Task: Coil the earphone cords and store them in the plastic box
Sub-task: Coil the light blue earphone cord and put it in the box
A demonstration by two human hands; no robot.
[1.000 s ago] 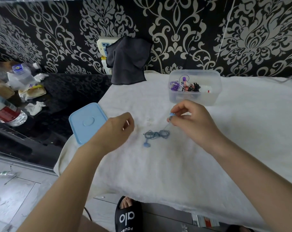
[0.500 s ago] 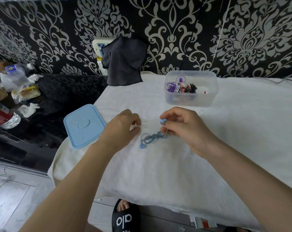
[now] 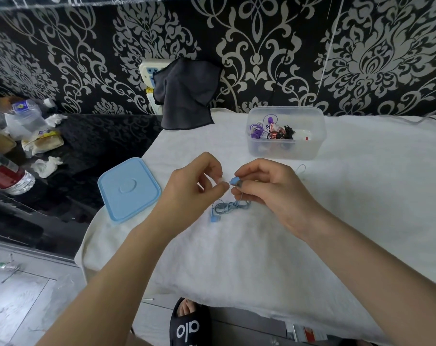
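Observation:
A blue earphone cord (image 3: 229, 206) lies in a loose bundle on the white cloth (image 3: 236, 258), one earbud (image 3: 214, 218) resting at its lower left. My right hand (image 3: 266, 188) pinches the other blue earbud (image 3: 234, 181) just above the bundle, and the cord hangs down from it. My left hand (image 3: 194, 188) is curled close beside it, its fingertips pinching a small white piece (image 3: 221, 180) that almost touches the earbud. The clear plastic box (image 3: 285, 152) stands behind my right hand with several coiled earphones inside.
The box's light blue lid (image 3: 129, 188) lies at the cloth's left edge. A dark cloth (image 3: 187, 96) hangs on the wall behind. Bottles and wrappers (image 3: 17, 136) sit on the black surface to the left. A thin cord loop (image 3: 300, 168) lies right of my right hand.
My hands have come together. The left hand moved right and up to the earbud. The right hand lowered slightly with the earbud.

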